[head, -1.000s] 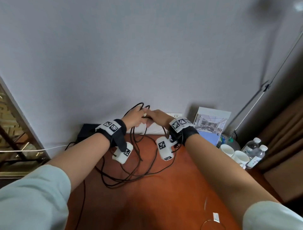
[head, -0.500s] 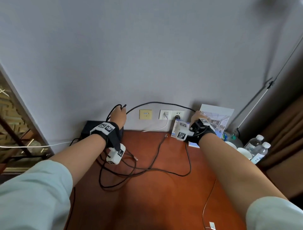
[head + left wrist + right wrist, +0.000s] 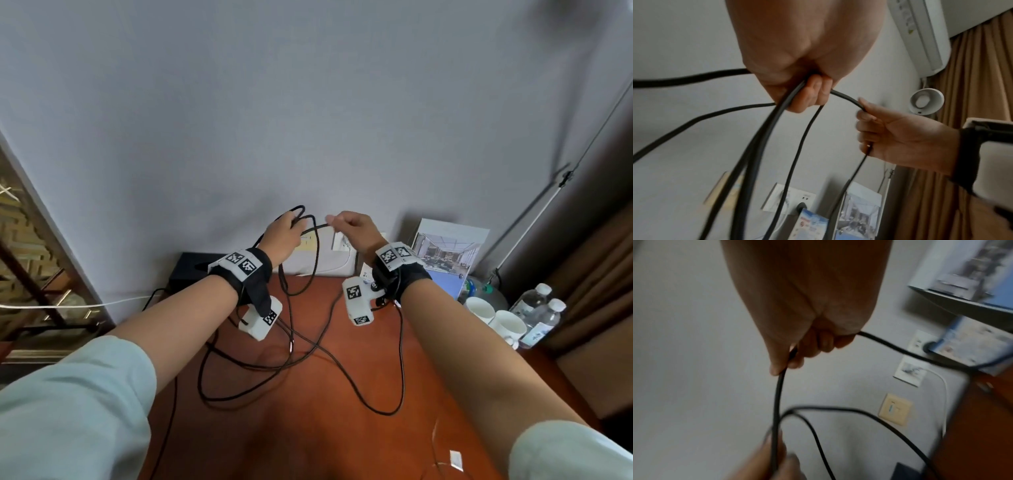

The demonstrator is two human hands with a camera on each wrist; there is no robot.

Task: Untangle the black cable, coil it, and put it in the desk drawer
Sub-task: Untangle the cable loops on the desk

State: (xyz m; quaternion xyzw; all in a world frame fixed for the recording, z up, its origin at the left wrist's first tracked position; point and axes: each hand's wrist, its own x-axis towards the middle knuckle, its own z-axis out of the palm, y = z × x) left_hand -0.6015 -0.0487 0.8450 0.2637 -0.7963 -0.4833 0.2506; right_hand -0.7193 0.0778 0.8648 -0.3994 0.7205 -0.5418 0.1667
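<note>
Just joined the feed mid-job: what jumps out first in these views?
Two raised hands in front of the grey wall: the left hand grips gathered loops of the thin black cable, and the right hand pinches a strand beside it. Below them, more cable sprawls in loose loops over the reddish-brown wooden desk, not yet coiled.

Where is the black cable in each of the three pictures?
Head view: the black cable runs between both raised hands, centre, with loops trailing onto the desk.
Left wrist view: black cable arcs from the left hand to the right hand; loops hang lower left.
Right wrist view: black cable drops from the right hand, centre.
Shared landmark: the white wall socket.
</note>
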